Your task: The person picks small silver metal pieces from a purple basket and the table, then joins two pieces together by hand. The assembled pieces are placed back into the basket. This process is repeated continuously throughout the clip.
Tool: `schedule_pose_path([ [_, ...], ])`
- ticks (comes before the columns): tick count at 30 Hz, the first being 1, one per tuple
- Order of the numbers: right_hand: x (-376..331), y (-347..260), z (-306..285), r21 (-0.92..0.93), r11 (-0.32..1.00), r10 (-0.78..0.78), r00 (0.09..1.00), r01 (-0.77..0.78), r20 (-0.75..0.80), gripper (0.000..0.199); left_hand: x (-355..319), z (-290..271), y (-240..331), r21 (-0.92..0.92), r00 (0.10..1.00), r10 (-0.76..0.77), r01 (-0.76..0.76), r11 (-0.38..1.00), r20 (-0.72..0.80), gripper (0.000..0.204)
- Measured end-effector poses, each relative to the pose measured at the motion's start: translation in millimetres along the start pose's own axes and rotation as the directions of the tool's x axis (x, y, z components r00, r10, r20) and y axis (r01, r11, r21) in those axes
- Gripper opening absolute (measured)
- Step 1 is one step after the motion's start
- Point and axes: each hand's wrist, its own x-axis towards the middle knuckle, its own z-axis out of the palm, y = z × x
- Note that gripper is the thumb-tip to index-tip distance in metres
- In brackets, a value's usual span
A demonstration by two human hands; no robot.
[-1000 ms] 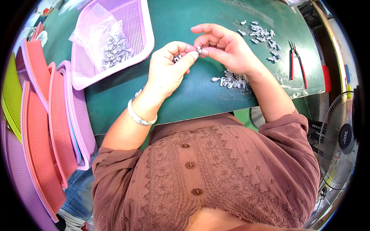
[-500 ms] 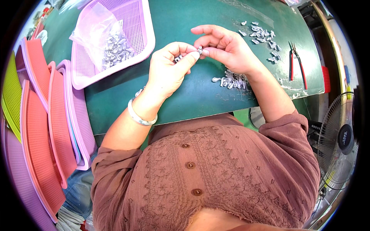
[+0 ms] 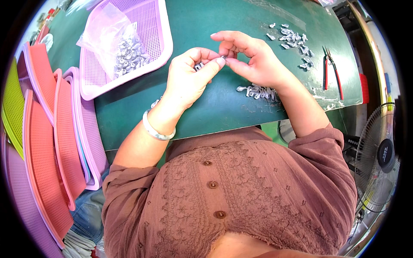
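Observation:
Over the green table, the thumb and forefinger of my left hand (image 3: 187, 73) pinch a small silver metal piece (image 3: 223, 57), mostly covered by fingertips. More silver pieces (image 3: 198, 66) show between the curled fingers of the same hand. My right hand (image 3: 256, 58) meets it from the other side, its thumb and a bent finger closed at the piece while the forefinger arches above. Below the right wrist lies a pile of silver teardrop-shaped metal pieces (image 3: 258, 91). Another piece (image 3: 155, 103) is partly hidden beside my left wrist.
A lilac perforated basket (image 3: 168, 38) at the left holds a clear bag (image 3: 103, 32) and many silver pieces. Further pieces (image 3: 292, 41) are scattered at the far right, near red-handled pliers (image 3: 326, 73). Stacked baskets (image 3: 64, 137) stand left; a fan (image 3: 372, 159) stands right.
My right hand has shifted slightly and its fingers have curled inward around the small piece. More of that piece is now covered. My left hand has hardly moved.

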Motion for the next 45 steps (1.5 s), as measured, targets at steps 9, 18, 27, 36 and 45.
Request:
schedule_pose_path([
  [9, 1.2, 0.1, 2.7, -0.008, 0.999, -0.049, 0.994, 0.049, -0.093, 0.048, 1.3, -0.3, 3.5, -0.147, 0.982, -0.189, 0.187, 0.971, -0.001, 0.013],
  [18, 0.3, 4.0, 2.3, 0.048, 0.999, -0.011, 0.994, 0.016, -0.105, 0.047, 2.5, -3.7, 5.8, -0.261, 0.968, -0.248, 0.249, 0.933, 0.035, 0.011],
  [27, -0.8, 0.2, -0.7, 0.065, 0.997, 0.031, 0.999, -0.028, -0.045, 0.049, 1.7, -3.3, 6.6, -0.258, 0.971, -0.236, 0.236, 0.937, 0.033, 0.01],
  [36, 1.3, 3.1, 2.7, 0.028, 0.994, -0.096, 0.983, 0.102, -0.157, 0.05, 2.9, -2.3, 2.1, -0.238, 0.984, -0.171, 0.175, 0.955, 0.039, 0.009],
  [45, 0.3, -2.2, 0.5, 0.048, 0.995, -0.087, 0.992, 0.091, -0.09, 0.052, 2.4, -1.3, 1.3, -0.224, 0.989, -0.133, 0.142, 0.964, 0.056, 0.012],
])
